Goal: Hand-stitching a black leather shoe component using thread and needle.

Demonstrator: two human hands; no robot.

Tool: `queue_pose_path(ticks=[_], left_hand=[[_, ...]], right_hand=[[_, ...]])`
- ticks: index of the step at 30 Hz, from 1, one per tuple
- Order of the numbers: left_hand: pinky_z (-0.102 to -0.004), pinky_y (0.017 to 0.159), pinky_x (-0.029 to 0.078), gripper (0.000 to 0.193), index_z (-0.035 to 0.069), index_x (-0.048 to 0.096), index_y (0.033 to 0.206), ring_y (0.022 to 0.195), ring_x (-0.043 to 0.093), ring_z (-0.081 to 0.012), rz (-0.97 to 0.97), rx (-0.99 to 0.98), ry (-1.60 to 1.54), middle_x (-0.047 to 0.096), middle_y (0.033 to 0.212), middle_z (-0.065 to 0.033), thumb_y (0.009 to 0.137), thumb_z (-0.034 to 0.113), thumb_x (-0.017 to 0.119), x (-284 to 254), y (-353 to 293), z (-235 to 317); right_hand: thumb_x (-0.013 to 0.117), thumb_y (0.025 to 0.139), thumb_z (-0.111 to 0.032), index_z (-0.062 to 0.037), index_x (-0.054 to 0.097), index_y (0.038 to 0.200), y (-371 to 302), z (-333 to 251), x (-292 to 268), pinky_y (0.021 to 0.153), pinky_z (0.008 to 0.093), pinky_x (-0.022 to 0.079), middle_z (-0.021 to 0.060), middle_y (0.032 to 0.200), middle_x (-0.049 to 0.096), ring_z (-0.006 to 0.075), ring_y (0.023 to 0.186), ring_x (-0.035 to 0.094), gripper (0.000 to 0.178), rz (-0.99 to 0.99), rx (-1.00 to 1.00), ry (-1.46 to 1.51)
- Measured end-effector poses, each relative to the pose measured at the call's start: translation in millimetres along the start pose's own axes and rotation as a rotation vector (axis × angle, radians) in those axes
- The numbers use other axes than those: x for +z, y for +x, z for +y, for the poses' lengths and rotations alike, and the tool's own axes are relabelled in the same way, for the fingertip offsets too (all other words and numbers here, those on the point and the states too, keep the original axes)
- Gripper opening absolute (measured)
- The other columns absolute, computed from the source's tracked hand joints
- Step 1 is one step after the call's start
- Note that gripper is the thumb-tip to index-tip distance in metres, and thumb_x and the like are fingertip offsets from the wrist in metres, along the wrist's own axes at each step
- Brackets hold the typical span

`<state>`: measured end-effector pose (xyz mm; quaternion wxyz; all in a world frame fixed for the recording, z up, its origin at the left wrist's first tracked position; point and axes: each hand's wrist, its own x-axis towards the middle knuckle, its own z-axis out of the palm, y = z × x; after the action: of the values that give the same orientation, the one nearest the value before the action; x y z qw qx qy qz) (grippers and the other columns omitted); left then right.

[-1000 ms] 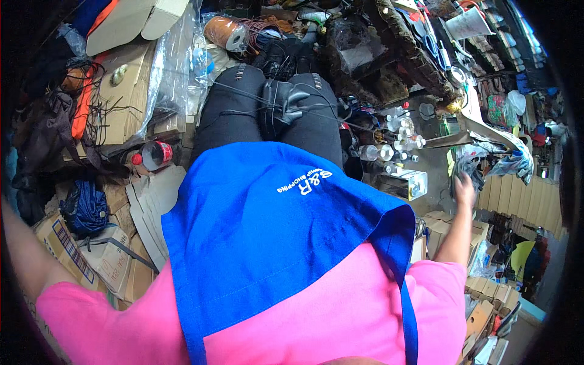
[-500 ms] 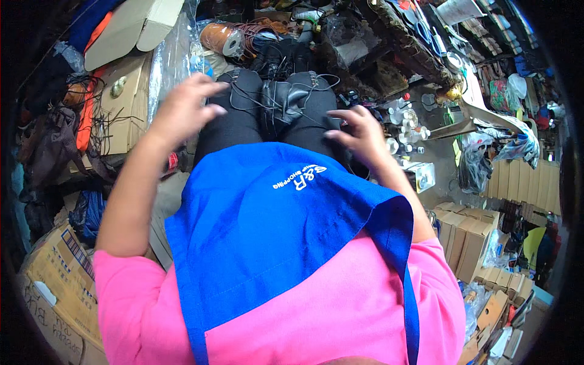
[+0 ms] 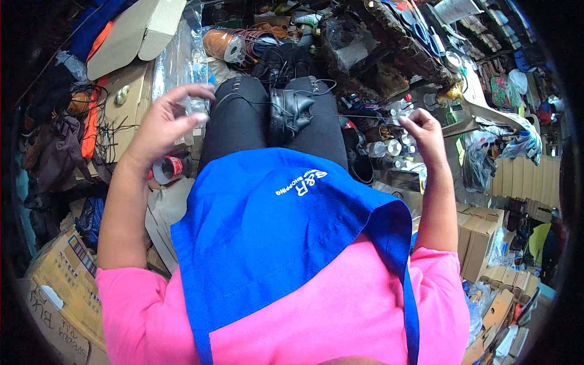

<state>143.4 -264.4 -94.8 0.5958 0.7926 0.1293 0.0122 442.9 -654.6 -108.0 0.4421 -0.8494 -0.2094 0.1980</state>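
Observation:
A black leather shoe (image 3: 291, 112) rests between my thighs, over my black trousers. From it a thin dark thread (image 3: 356, 115) runs taut to the right. My right hand (image 3: 426, 132) pinches that thread between thumb and fingertips, out beyond my right knee. Beside my left knee, my left hand (image 3: 163, 125) is raised with thumb and fingers apart and nothing visible between them. Another stretch of dark thread loops over the left knee, near those fingertips. A blue apron (image 3: 274, 225) covers my lap.
An orange-brown spool (image 3: 224, 45) lies beyond my left knee. Flattened cardboard (image 3: 131, 39) leans at the far left. Several clear bottles (image 3: 389, 147) stand on the right, with scissors (image 3: 420, 30) farther back. Cardboard boxes (image 3: 477, 234) are stacked at the near right.
My right hand has moved outward to the right, drawing the thread straight. My left hand has shifted slightly left. The shoe has turned a little between my thighs.

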Motion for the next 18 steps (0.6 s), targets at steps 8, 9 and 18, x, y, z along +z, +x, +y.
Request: queue_pose_path(ticks=[8,9,18], left_hand=[[-0.0398,0.108,0.037,0.060,0.006,0.055,0.126,0.128,0.046,-0.0315,-0.016,0.206,0.610,0.038,0.145,-0.0139,0.071,0.017,0.075,61.1,29.2,-38.2],[-0.0365,0.090,0.049,0.043,0.003,0.058,0.112,0.107,0.059,-0.0235,0.006,0.322,0.715,0.057,0.122,-0.0120,0.075,0.017,0.074,70.0,33.8,-47.5],[-0.0243,0.064,0.043,0.016,0.001,0.063,0.078,0.069,0.053,-0.0079,0.297,-0.276,0.437,0.056,0.069,0.0003,0.085,0.015,0.066,-49.2,-2.6,30.4]], right_hand=[[0.073,0.084,-0.017,-0.0063,0.059,0.068,5.2,51.3,-112.4,0.060,0.0194,0.034,-0.0056,0.066,0.051,0.0037,0.063,0.042,0.024,0.419,-0.096,-0.097],[0.073,0.084,-0.019,-0.0056,0.060,0.068,2.0,59.1,-133.9,0.060,0.0196,0.034,-0.0057,0.066,0.050,0.0040,0.063,0.041,0.025,0.472,-0.080,-0.134],[0.076,0.082,-0.031,-0.0059,0.059,0.068,-29.5,121.3,-218.4,0.058,0.0215,0.032,-0.0072,0.064,0.049,0.0046,0.061,0.038,0.033,0.636,0.084,-0.349]])
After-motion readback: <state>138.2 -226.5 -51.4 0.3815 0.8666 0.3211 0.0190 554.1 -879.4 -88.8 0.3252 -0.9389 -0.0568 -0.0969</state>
